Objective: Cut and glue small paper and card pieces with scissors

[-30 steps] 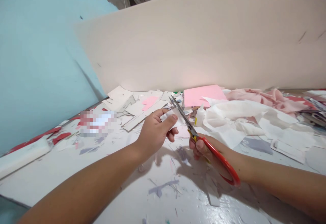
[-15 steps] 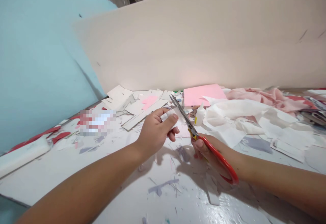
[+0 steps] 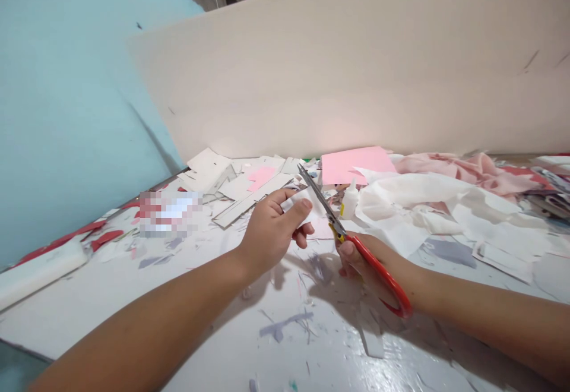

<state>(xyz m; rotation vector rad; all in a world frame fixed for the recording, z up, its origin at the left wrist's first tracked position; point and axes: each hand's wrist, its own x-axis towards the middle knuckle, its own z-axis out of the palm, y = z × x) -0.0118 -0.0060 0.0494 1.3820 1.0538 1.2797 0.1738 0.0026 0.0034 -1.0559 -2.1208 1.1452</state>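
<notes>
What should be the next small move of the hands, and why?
Probably, the right hand should close the scissors a little while the left hand holds the white piece steady: the blades lie at the piece's edge, their tips look slightly apart, and the left thumb is clear of them.

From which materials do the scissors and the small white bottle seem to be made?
Scissors: the blades look like metal, grey with a dull shine; the red handle is probably plastic, smooth and evenly coloured.
Bottle: likely plastic, from its milky, slightly translucent look; its finish is too small to tell.
</notes>
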